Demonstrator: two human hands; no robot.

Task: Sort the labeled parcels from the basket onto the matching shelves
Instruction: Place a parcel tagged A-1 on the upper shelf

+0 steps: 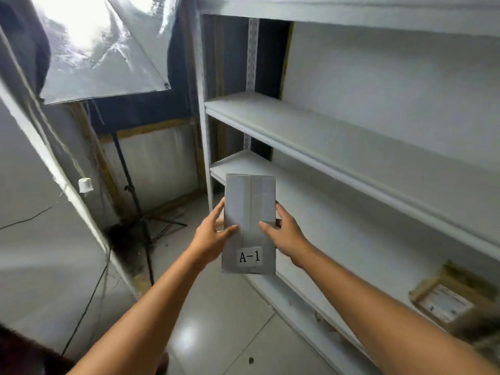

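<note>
Shelves (297,123) behind; left grip (211,235), right grip (288,234) tight round parcel (250,201)

The light was cool and rather dim, coming mainly from a blown-out softbox (100,47) at the far upper left. It threw a glare patch on the near floor tiles (186,334). Wide-angle distortion bowed the shelves (351,147). The parcel (249,212) was sharp, while the cardboard box (443,301) at the right edge was blurred.
</note>
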